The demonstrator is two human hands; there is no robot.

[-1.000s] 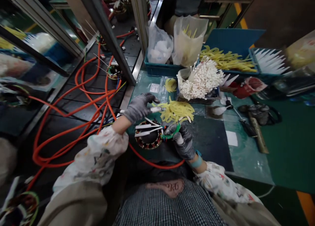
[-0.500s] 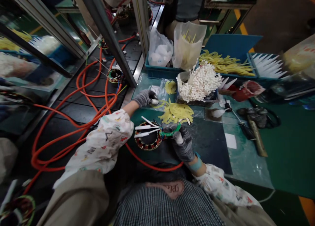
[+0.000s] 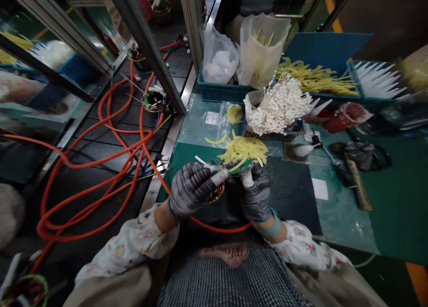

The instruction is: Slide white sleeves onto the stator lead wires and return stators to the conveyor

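Both my hands wear grey knitted gloves and meet over a round motor stator (image 3: 217, 194) with copper windings, which they mostly hide. My left hand (image 3: 193, 187) is closed over the stator's top, and a thin white strip pokes out by its fingertips. My right hand (image 3: 254, 192) grips the stator's right side beside a green wire loop (image 3: 243, 165). A loose heap of yellow insulating strips (image 3: 244, 149) lies just beyond my fingers.
A box of white-tipped sticks (image 3: 279, 106) stands behind the heap. Blue bins (image 3: 222, 93) hold plastic bags and more yellow and white strips. Tools (image 3: 354, 182) lie at the right on the green bench. Orange cables (image 3: 110, 160) coil at the left, round another stator (image 3: 153, 100).
My left hand has come back from the yellow strips and now covers the stator. The white strips standing out of the stator are hidden under it. My right hand stayed put.
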